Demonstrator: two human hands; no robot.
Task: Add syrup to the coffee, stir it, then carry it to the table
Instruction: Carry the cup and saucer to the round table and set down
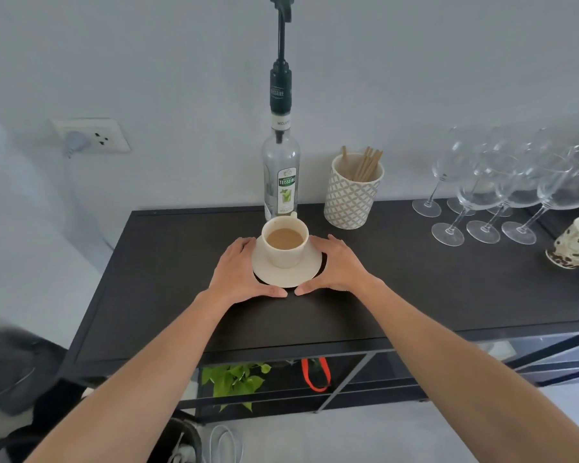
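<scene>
- The cup (284, 240) of coffee sits on its saucer (286, 274) on the dark bench (168, 279), just in front of the syrup bottle (279, 182).
- Left hand (238, 270) and right hand (340, 265) cup the saucer's edges, fingers spread open, not yet gripping.
- Slide fingers under both rims and lift level, slowly, or the coffee may slop.

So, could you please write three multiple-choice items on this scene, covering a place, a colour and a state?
1. Where is the syrup bottle?
A. behind the cup
B. on the floor
C. among the wine glasses

2. What colour is the saucer?
A. red
B. cream
C. black

3. What are the hands doing?
A. pumping syrup
B. stirring
C. flanking the saucer

Answers:
1 A, it stands just beyond the cup.
2 B, pale against the dark shelf top.
3 C, the left hand and right hand sit at its edges, open.
</scene>
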